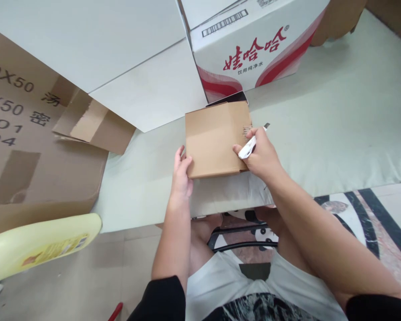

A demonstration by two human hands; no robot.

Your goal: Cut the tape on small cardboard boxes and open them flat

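A small brown cardboard box (214, 138) rests on the pale green cloth near its front edge. My left hand (182, 171) grips the box's lower left corner, thumb on the top face and fingers along the side. In my right hand (262, 154) is a white utility knife (247, 148), its fingers closed around the handle. The blade tip sticks out past the hand, pointing up and right, off the cardboard. That hand lies against the right side of the box, beside a patch of rough, scratched marks on the edge.
Behind the box stand a white carton with red lettering (254, 62) and large white boxes (147, 84). A big brown carton (43, 165) with printed numbers is at the left. A pale yellow bottle (43, 245) lies at the lower left. Green cloth (354, 111) stretches rightward.
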